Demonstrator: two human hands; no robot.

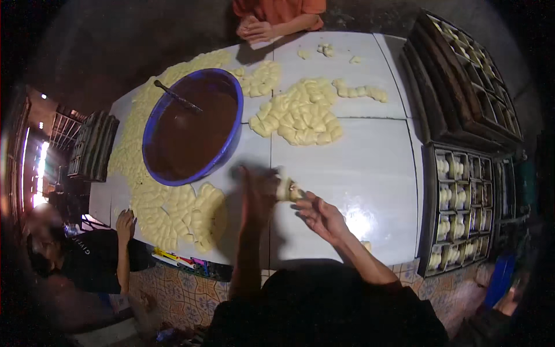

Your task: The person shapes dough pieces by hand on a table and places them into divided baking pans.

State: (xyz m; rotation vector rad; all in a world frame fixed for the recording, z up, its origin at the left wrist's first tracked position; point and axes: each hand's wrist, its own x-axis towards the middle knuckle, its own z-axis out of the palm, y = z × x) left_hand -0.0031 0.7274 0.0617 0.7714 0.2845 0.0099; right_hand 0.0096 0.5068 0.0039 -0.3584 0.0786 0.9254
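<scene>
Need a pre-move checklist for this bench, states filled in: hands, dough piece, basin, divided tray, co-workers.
1. Left hand grip on the dough piece: cannot tell, motion blur.
2. Right hand close beside that piece: ok; firmness of hold not visible.
3. Blue basin standing on the white table: ok.
4. Utensil in the basin, handle reaching the rim: ok.
5. Divided tray at the table's right, dough in compartments: ok.
6. Both co-workers' hands away from the piece: ok.
</scene>
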